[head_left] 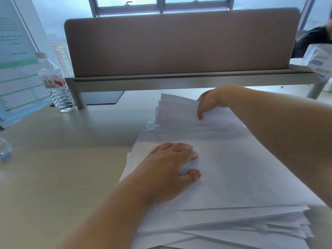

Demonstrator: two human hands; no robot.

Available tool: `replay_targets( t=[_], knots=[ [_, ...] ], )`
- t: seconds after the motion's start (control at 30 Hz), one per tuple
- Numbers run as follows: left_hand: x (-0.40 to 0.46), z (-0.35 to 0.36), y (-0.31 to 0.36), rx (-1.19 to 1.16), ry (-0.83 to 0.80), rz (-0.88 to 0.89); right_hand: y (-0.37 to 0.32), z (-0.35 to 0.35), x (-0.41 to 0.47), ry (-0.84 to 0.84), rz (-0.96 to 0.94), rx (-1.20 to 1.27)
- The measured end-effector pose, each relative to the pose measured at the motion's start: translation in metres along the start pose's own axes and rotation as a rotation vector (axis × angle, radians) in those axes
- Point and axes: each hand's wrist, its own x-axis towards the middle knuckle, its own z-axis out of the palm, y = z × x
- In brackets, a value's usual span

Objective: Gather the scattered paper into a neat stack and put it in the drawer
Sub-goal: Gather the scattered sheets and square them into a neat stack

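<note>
— Where's the paper (233, 168) now?

— Loosely heaped on the desk (62, 177), edges fanned out every way. The left hand (168, 169) lies flat on top, fingers spread, pressing it down. The right hand (208, 103) is at the far edge, thumb over the raised sheets; it looks like a pinch, though the fingers are hidden.

— Awkward to lift?

— Light, limp, slippery sheets, I'd say. Square them first, then clamp both long sides.
</note>
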Motion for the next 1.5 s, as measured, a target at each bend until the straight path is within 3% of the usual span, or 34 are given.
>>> replay_targets(
  t=[0.13, 0.37, 0.57, 0.67, 0.73, 0.83, 0.87, 0.97, 1.1, 1.23, 1.33, 1.4, 1.47, 1.5],
  knots=[
    [0.000, 0.000, 0.000, 0.022, -0.009, 0.000, 0.002, -0.009, -0.015, 0.181, -0.096, -0.099],
    [0.001, -0.002, 0.003, -0.008, -0.023, -0.011, 0.006, -0.033, -0.063, 0.699, -0.245, -0.180],
    [-0.002, -0.006, 0.003, -0.053, 0.002, -0.052, 0.010, -0.033, -0.158, 1.129, -0.342, -0.220],
    [-0.004, -0.010, 0.007, -0.016, 0.060, -0.110, 0.016, -0.001, -0.215, 1.296, -0.496, -0.334],
    [-0.006, -0.013, 0.010, -0.011, 0.187, -0.239, 0.026, 0.033, -0.242, 1.247, -0.564, -0.409],
    [-0.019, -0.026, 0.006, -0.349, 0.408, -0.508, 0.038, 0.093, -0.263, 0.986, -0.493, -0.567],
    [-0.022, -0.031, 0.001, -0.302, 0.437, -0.513, 0.040, 0.110, -0.268, 0.881, -0.481, -0.584],
    [-0.024, -0.042, -0.020, -0.139, 0.450, -0.723, 0.034, 0.134, -0.275, 0.527, -0.470, -0.478],
    [-0.018, -0.046, -0.019, -0.181, 0.397, -0.771, 0.037, 0.128, -0.294, 0.249, -0.433, -0.208],
    [-0.017, -0.040, -0.007, -0.173, 0.235, -0.629, 0.036, 0.133, -0.303, 0.130, -0.504, -0.229],
    [-0.021, -0.040, 0.007, -0.188, 0.083, -0.300, 0.039, 0.126, -0.299, 0.138, -0.563, -0.227],
    [-0.024, -0.039, 0.020, -0.171, -0.046, -0.102, 0.040, 0.106, -0.280, 0.102, -0.541, -0.053],
    [-0.022, -0.031, 0.029, -0.145, -0.123, -0.024, 0.044, 0.088, -0.239, 0.198, -0.427, 0.190],
    [-0.020, -0.026, 0.030, -0.123, -0.138, -0.008, 0.049, 0.081, -0.211, 0.290, -0.371, 0.200]
  ],
)
